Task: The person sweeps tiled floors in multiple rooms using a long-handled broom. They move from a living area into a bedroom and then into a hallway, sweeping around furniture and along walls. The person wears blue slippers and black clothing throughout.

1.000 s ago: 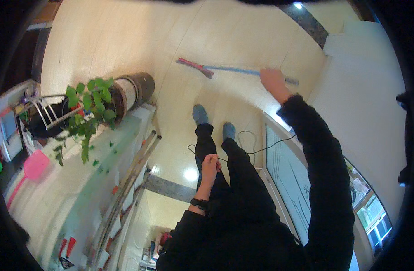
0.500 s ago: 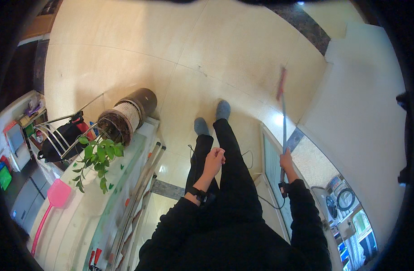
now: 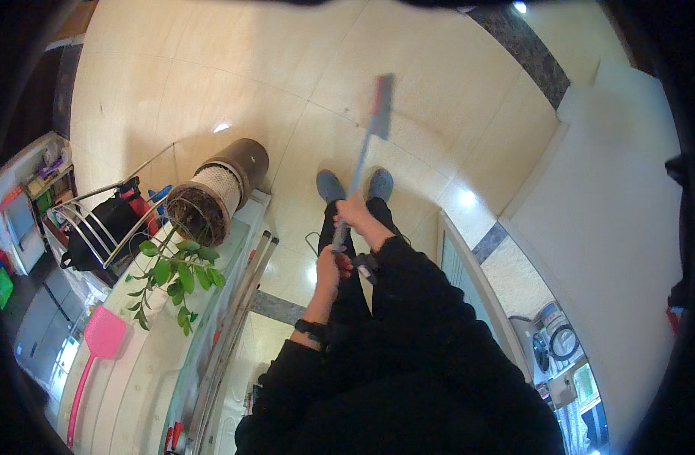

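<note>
A long-handled broom (image 3: pixel 361 161) slants across in front of me, its red-and-grey head (image 3: pixel 382 102) blurred over the tiled floor beyond my feet; whether it touches the tiles I cannot tell. My right hand (image 3: pixel 355 212) is closed round the grey handle above my shins. Lower down, near the handle's end, my left hand (image 3: pixel 331 271) is wrapped round it too. Both wrists carry dark bands. My two grey slippers (image 3: pixel 330 184) stand side by side on the floor, under the handle.
To the left, a potted plant (image 3: pixel 199 208) sits by a pale ledge (image 3: pixel 154 356) bearing a pink fly swatter (image 3: pixel 105 334). Past it stands a metal rack (image 3: pixel 97 227) with a black bag. A white wall (image 3: pixel 590 205) and door (image 3: pixel 480 284) bound the right.
The broom has swung from the right to the middle, carried by my right hand. My left hand, empty before, now grips the handle as well. My feet have shifted slightly.
</note>
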The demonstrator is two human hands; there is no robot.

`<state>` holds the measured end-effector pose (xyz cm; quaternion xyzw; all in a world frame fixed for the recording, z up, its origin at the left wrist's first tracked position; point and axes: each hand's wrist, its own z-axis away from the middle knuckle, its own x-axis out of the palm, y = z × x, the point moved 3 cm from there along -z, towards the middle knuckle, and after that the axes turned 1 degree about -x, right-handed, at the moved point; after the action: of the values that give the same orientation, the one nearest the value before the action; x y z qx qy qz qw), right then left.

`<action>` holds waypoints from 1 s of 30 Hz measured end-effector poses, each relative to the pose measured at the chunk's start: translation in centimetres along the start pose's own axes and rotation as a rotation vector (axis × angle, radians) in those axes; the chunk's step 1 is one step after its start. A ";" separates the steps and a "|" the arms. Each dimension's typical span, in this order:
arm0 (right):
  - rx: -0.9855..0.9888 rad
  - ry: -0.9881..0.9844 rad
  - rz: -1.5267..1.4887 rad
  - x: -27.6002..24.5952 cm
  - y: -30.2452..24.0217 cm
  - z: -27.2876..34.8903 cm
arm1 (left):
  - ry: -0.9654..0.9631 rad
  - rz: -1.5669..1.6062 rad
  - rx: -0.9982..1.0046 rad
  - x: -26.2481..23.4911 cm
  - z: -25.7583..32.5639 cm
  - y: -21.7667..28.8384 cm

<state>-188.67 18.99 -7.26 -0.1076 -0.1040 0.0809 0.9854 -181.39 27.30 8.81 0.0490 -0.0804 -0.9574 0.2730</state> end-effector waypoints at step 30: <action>-0.115 -0.075 0.240 19.0 -15.0 -2.9 | -0.258 0.880 0.000 -7.1 -5.0 17.9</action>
<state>-167.62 7.43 -2.99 -0.1723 -0.1317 0.1959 0.9563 -165.50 15.42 7.49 -0.1092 -0.1271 -0.7485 0.6416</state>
